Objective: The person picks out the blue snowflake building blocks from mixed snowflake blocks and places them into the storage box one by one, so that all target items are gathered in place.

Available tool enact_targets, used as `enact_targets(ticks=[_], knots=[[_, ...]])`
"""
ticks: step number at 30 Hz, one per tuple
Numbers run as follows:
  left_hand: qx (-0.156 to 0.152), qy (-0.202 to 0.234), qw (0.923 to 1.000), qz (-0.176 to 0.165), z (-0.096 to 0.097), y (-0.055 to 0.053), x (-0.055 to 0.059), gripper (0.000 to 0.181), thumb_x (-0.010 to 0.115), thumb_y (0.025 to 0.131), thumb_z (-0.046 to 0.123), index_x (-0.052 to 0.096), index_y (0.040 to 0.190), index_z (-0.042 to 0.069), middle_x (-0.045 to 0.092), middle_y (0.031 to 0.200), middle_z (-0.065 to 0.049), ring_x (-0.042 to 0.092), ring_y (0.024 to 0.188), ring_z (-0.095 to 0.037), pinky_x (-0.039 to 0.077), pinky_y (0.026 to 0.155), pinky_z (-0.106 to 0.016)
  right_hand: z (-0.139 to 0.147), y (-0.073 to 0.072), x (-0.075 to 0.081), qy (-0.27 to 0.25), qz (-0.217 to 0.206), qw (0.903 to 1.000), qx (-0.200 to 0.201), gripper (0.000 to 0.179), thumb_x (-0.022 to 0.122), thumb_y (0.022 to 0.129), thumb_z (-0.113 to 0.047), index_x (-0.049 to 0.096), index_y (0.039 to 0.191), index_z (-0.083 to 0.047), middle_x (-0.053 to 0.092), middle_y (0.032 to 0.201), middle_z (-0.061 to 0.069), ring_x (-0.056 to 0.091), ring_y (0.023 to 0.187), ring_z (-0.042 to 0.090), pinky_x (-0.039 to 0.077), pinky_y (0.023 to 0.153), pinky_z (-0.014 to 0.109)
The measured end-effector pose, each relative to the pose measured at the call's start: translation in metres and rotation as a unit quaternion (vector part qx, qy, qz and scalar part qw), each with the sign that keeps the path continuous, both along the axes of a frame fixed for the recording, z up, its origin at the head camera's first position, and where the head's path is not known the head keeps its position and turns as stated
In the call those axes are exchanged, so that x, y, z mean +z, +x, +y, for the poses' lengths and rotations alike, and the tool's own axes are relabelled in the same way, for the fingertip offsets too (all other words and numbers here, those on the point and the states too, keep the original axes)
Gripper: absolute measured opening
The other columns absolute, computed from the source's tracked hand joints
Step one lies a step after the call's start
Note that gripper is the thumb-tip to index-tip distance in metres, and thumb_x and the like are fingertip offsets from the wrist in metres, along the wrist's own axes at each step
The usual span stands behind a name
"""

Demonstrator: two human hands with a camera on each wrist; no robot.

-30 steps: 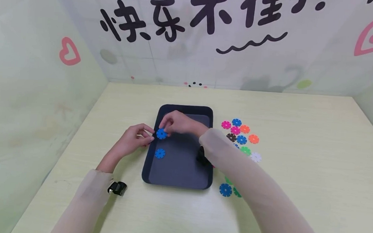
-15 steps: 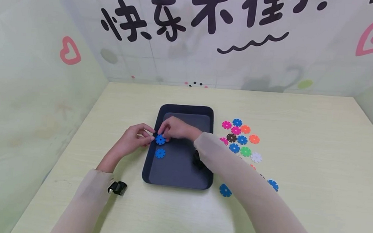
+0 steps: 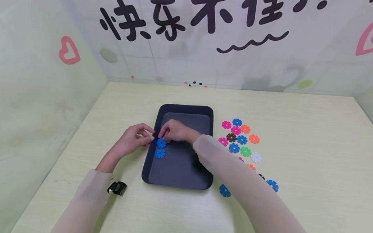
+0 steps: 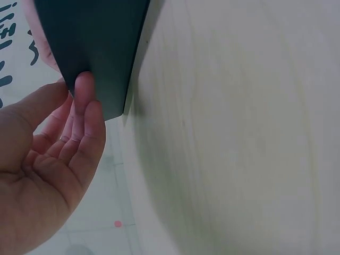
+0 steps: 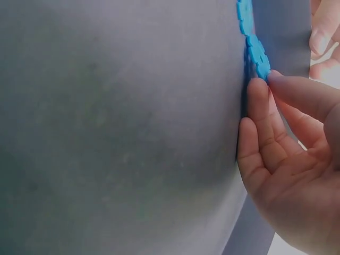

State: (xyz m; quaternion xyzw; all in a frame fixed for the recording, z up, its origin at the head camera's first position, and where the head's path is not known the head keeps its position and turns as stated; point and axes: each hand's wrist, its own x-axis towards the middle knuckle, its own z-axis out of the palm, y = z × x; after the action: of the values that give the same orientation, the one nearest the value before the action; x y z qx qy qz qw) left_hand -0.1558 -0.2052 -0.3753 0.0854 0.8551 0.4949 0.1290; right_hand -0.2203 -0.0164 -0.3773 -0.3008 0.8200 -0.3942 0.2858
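Disc [image 3: 161, 143] is pinched by the right hand [image 3: 175, 130], over the tray [image 3: 182, 172]; left hand [image 3: 132, 138], fingers half-curled, grips its rim; disc looks blue, notched.

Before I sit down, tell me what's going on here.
Someone is handling discs: their right hand pinches a blue disc inside the tray, right by a second one lying there. Whether the two touch is hard to tell. The left hand is at the tray's left edge. More discs, in mixed colours, lie on the table to the right.
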Motion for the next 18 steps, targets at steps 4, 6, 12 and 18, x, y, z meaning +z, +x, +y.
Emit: enact_targets(ticks=[4,6,12,18], knots=[[0.000,0.000,1.0000,0.000,-0.0004,0.0004,-0.0002,0.025,0.061,0.088,0.007,0.054,0.111,-0.004,0.062,0.083,-0.016,0.062,0.071,-0.030,0.053,0.068,-0.040,-0.0011,0.0008,-0.0016,0.004,0.009,1.0000,0.001,0.016,0.060,0.083,0.004,0.069,0.097,0.002,0.065,0.073,0.007,0.057,0.061,0.014,0.047,0.060,0.020],[0.000,0.001,1.0000,0.000,-0.0005,0.0003,0.0001,0.025,0.061,0.088,0.007,0.054,0.111,-0.004,0.062,0.083,-0.016,0.062,0.071,-0.029,0.053,0.068,-0.039,-0.0014,0.0009,-0.0018,0.004,0.011,0.9999,-0.001,0.016,0.060,0.083,0.003,0.069,0.097,0.001,0.065,0.072,0.007,0.057,0.061,0.014,0.047,0.059,0.020],[-0.002,0.007,1.0000,0.002,-0.0003,0.0006,0.0008,0.025,0.061,0.088,0.005,0.055,0.110,-0.005,0.063,0.082,-0.015,0.062,0.070,-0.028,0.054,0.067,-0.038,-0.0021,0.0009,-0.0025,0.005,0.017,0.9998,-0.010,0.017,0.062,0.081,0.002,0.069,0.097,0.001,0.064,0.071,0.005,0.056,0.060,0.012,0.046,0.058,0.020],[-0.002,0.009,1.0000,0.001,-0.0002,0.0007,0.0012,0.025,0.060,0.088,0.005,0.055,0.110,-0.004,0.063,0.081,-0.014,0.063,0.069,-0.027,0.054,0.067,-0.039,-0.0026,0.0012,-0.0018,0.003,0.013,0.9998,-0.017,0.018,0.064,0.081,0.000,0.068,0.099,0.001,0.065,0.072,0.005,0.056,0.061,0.011,0.046,0.059,0.019]])
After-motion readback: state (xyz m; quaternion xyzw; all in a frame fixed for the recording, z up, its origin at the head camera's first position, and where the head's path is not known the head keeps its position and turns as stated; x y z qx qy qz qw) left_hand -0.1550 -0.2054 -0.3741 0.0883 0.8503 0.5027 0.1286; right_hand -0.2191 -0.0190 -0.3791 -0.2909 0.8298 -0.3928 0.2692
